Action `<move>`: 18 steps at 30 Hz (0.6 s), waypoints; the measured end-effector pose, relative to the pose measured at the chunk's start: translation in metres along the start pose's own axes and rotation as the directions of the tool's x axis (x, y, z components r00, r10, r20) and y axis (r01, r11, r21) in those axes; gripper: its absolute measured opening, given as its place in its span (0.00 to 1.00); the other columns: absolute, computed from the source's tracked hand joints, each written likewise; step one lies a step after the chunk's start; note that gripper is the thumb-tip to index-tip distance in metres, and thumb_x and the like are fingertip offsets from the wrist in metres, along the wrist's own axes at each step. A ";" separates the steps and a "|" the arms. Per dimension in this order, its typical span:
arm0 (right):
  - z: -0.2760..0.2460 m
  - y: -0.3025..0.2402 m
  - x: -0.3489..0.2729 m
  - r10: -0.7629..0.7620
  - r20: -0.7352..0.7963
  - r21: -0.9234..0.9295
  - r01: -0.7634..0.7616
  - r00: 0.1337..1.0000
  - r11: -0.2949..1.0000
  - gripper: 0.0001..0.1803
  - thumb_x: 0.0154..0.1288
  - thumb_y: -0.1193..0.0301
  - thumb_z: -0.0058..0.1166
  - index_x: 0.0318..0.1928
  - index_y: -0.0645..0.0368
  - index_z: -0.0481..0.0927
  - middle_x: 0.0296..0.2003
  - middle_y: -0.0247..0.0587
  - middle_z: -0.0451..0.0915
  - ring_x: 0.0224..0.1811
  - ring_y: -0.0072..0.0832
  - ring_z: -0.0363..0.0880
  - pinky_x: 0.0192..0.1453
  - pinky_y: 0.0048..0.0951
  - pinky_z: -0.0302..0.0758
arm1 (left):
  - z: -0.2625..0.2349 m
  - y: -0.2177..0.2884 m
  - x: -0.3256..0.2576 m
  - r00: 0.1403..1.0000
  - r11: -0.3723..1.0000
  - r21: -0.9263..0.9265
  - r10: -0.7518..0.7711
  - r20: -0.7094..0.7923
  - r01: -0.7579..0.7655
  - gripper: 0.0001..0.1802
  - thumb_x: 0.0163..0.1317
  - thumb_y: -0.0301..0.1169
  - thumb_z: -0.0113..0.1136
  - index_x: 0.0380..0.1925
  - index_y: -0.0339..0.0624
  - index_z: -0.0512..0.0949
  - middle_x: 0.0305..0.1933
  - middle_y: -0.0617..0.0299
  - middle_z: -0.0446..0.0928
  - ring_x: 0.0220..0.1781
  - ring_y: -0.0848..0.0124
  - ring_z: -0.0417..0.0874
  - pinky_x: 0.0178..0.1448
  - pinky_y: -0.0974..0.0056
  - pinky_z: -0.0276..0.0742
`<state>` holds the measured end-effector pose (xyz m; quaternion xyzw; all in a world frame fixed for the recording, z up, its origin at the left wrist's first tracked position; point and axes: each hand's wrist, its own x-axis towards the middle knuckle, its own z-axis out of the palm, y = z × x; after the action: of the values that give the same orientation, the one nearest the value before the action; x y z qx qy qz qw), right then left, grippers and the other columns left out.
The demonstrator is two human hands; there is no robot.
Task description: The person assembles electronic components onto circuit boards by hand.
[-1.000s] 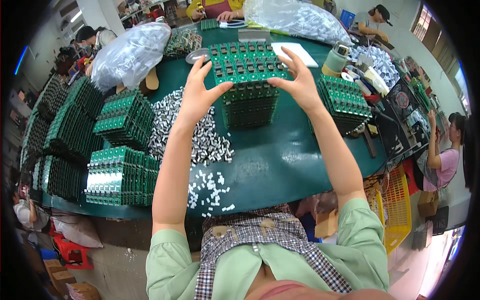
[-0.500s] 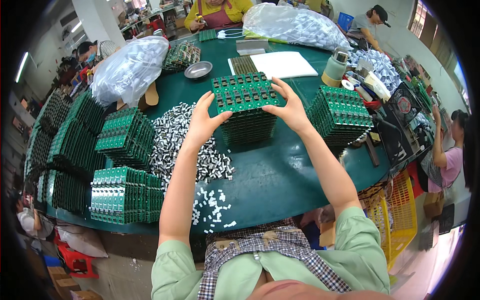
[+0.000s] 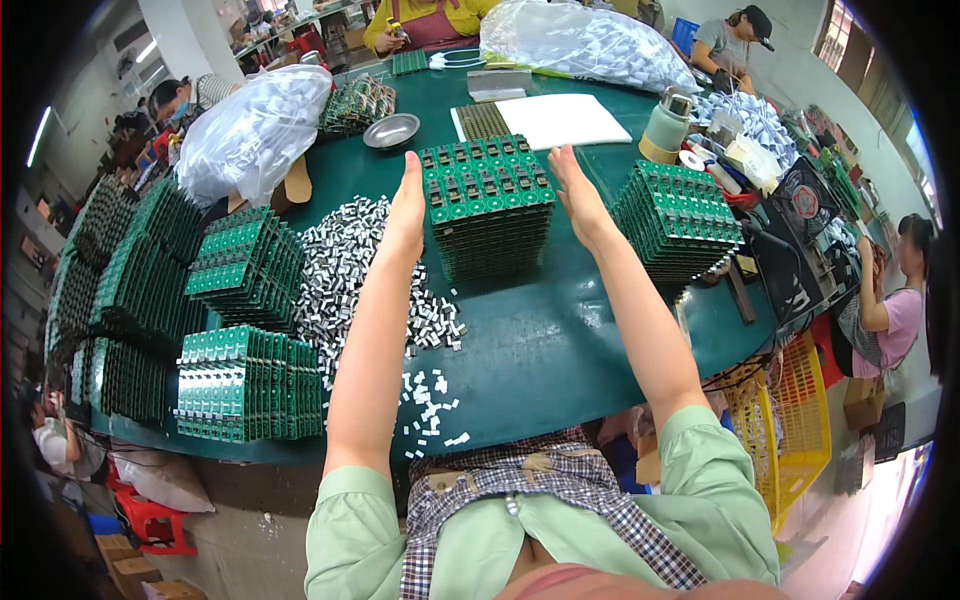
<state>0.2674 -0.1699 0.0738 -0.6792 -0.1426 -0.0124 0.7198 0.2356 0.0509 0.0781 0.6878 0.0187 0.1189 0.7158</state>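
Observation:
A tall stack of green circuit board panels (image 3: 490, 225) stands on the table in front of me, dark small parts in rows on its top panel. My left hand (image 3: 406, 205) is upright along the stack's left side, fingers straight and pointing away from me. On the opposite side, my right hand (image 3: 580, 195) is held the same way, palm facing the stack. Neither hand grips anything; whether the palms touch the board edges I cannot tell. Beside my left forearm lies a heap of small white-and-metal parts (image 3: 345, 265), some scattered toward the table's near edge.
More board stacks stand at right (image 3: 675, 220) and left (image 3: 245, 265). Beyond the middle stack are a white foam sheet (image 3: 565, 120), a metal dish (image 3: 391, 131) and a green flask (image 3: 667, 128). Bulging plastic bags (image 3: 585, 45) lie farther back. Co-workers sit around the table.
My thumbs have come off the stack's top front edge. Both hands have straightened from a curved hold into flat palms along its sides. The view has shifted slightly.

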 end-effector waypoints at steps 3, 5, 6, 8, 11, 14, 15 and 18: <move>0.002 0.008 0.010 0.123 0.091 0.179 -0.138 0.988 0.974 0.48 0.67 0.38 0.30 0.69 0.68 0.46 0.71 0.47 0.45 0.74 0.32 0.42 0.74 0.31 0.39 | 0.015 -0.007 0.015 0.988 0.962 -0.225 -0.154 0.016 0.154 0.45 0.64 0.65 0.33 0.61 0.32 0.64 0.61 0.52 0.69 0.61 0.62 0.70 0.66 0.60 0.61; 0.000 0.018 0.009 0.135 0.097 0.206 -0.153 0.986 0.967 0.47 0.67 0.38 0.32 0.69 0.67 0.49 0.70 0.46 0.51 0.72 0.31 0.48 0.73 0.31 0.44 | 0.029 0.002 0.008 0.976 0.942 -0.267 -0.218 -0.031 0.202 0.43 0.65 0.63 0.33 0.61 0.34 0.63 0.61 0.53 0.69 0.61 0.62 0.70 0.65 0.60 0.62; -0.002 0.019 0.008 0.140 0.058 0.202 -0.149 0.988 0.968 0.47 0.67 0.38 0.33 0.69 0.67 0.50 0.69 0.46 0.52 0.71 0.31 0.50 0.73 0.31 0.45 | 0.039 0.016 -0.002 0.970 0.945 -0.252 -0.233 -0.067 0.209 0.42 0.66 0.63 0.33 0.62 0.35 0.63 0.61 0.53 0.69 0.61 0.62 0.70 0.66 0.60 0.61; 0.002 0.012 0.002 0.155 0.056 0.224 -0.164 0.986 0.961 0.46 0.67 0.39 0.33 0.69 0.66 0.50 0.69 0.45 0.53 0.71 0.31 0.50 0.72 0.31 0.46 | 0.038 0.016 -0.004 0.971 0.942 -0.264 -0.231 -0.056 0.209 0.41 0.66 0.62 0.33 0.62 0.35 0.63 0.62 0.53 0.69 0.62 0.62 0.70 0.66 0.60 0.61; 0.005 0.007 -0.003 0.170 0.060 0.262 -0.179 0.984 0.948 0.46 0.67 0.39 0.34 0.69 0.66 0.50 0.69 0.45 0.53 0.71 0.31 0.51 0.72 0.31 0.47 | 0.032 0.005 0.002 0.974 0.941 -0.267 -0.224 -0.036 0.207 0.40 0.67 0.60 0.34 0.63 0.35 0.61 0.63 0.54 0.67 0.64 0.63 0.67 0.66 0.60 0.60; 0.013 0.014 -0.004 0.087 -0.062 0.173 -0.075 0.994 0.982 0.46 0.67 0.39 0.34 0.68 0.66 0.51 0.70 0.49 0.51 0.72 0.35 0.48 0.73 0.36 0.41 | 0.001 -0.019 0.021 0.962 0.964 -0.165 -0.233 -0.142 0.209 0.46 0.62 0.64 0.41 0.66 0.35 0.57 0.68 0.53 0.60 0.69 0.61 0.60 0.70 0.58 0.54; 0.010 0.013 -0.004 0.087 -0.065 0.149 -0.077 0.994 0.986 0.45 0.67 0.39 0.33 0.68 0.66 0.51 0.70 0.51 0.50 0.73 0.36 0.47 0.73 0.38 0.38 | -0.014 -0.039 0.013 0.945 0.951 -0.178 -0.282 -0.165 0.253 0.46 0.62 0.64 0.41 0.66 0.35 0.57 0.68 0.53 0.60 0.69 0.61 0.60 0.70 0.58 0.54; -0.006 0.011 -0.037 -0.254 -0.331 0.002 0.269 0.909 0.963 0.25 0.69 0.54 0.44 0.54 0.62 0.72 0.52 0.38 0.74 0.56 0.26 0.68 0.60 0.32 0.62 | -0.027 0.005 -0.054 0.975 0.983 0.095 0.172 -0.138 -0.160 0.33 0.68 0.51 0.42 0.65 0.40 0.60 0.69 0.55 0.58 0.71 0.65 0.56 0.72 0.61 0.48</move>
<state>0.2349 -0.1814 0.0548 -0.6252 -0.1110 -0.2179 0.7412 0.1775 0.0673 0.0744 0.7057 0.0184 0.2274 0.6708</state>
